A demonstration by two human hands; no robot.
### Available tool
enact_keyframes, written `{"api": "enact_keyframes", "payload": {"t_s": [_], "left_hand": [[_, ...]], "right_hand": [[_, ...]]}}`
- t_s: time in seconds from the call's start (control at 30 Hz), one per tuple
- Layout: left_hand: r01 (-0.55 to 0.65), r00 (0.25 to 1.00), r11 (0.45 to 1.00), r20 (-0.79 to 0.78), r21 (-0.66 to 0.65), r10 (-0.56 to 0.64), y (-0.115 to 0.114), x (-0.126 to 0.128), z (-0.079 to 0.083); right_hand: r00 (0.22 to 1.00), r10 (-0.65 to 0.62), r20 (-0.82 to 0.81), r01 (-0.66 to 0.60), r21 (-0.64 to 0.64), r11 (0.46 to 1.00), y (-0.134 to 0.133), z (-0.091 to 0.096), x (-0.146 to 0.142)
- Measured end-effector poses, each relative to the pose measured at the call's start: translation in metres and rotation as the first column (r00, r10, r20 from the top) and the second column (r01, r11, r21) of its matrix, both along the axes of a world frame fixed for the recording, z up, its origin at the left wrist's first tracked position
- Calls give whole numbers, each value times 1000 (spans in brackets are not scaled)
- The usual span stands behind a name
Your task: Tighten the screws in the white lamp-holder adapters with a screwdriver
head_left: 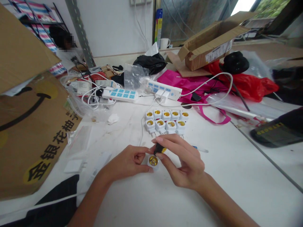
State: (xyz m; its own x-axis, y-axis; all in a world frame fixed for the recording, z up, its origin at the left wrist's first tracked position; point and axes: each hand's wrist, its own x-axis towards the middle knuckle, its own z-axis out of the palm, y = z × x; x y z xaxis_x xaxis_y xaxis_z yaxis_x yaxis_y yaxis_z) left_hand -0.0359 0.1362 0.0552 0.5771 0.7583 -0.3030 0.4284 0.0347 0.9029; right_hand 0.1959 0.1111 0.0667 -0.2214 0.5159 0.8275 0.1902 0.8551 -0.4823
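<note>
White table. Nine lamp sockets stand in two rows mid-table. Behind them: a power strip, a second strip, white cables, a pink bag. Tissue lies left of the rows. Big cardboard box sits far left.

About nine lamp-socket adapters and two power strips.

Lamp-socket adapter: white body, gold-yellow contact cup. Screwdriver handle just above adapter: black with yellow. Beyond adapter: power strip, white with blue sockets; magenta bag; red plastic bag.
</note>
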Motion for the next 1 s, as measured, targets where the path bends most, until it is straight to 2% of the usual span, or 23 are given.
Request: {"api": "enact_keyframes", "payload": {"t_s": [0.47,0.77,0.87,1.0], "left_hand": [[-8,1000,1000,-4,15,8,-2,3,4],[-41,997,999,60,36,38,-4,4,-4],[-35,998,999,47,21,34,-4,5,-1],[-18,1000,999,0,39,18,-4,5,2]], "right_hand": [[1000,-25,-1,25,31,999,2,-7,0],[997,-73,-13,74,67,995,4,-11,-2],[997,-68,-46,70,54,996,4,-12,-2],[1000,-4,-31,2,-46,999,0,-9,-1]]}}
